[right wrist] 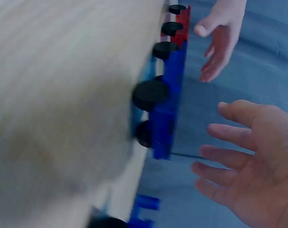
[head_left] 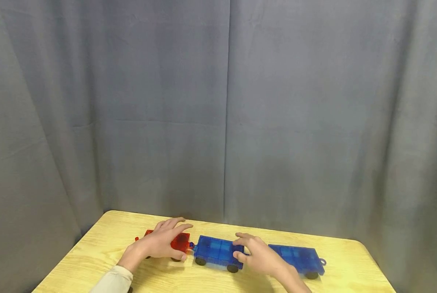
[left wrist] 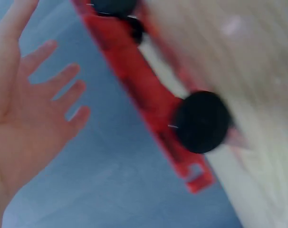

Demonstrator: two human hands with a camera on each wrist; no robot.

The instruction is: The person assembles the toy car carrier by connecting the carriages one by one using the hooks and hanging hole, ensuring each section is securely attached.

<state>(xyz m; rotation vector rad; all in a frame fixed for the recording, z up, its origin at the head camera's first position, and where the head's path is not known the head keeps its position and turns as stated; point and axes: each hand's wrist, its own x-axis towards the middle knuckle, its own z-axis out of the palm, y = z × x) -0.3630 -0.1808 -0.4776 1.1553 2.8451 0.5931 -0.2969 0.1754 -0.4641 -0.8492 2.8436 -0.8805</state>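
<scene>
A see-through red toy train car (head_left: 181, 241) with black wheels stands on the table, partly hidden by my left hand (head_left: 159, 244). That hand hovers over it with spread fingers; the left wrist view shows the palm (left wrist: 34, 114) apart from the car. To its right is a blue toy train car (head_left: 215, 250), its ring at the red car's peg; whether they are hooked I cannot tell. My right hand (head_left: 258, 254) is above this car's right end, fingers loosely extended, holding nothing in the right wrist view. A second blue car (head_left: 300, 258) stands farther right, partly behind that hand.
The light wood table (head_left: 342, 264) has rounded far corners. Grey curtains (head_left: 159, 122) hang behind it and along the sides. A small dark object (head_left: 130, 289) shows beside the left sleeve at the bottom edge.
</scene>
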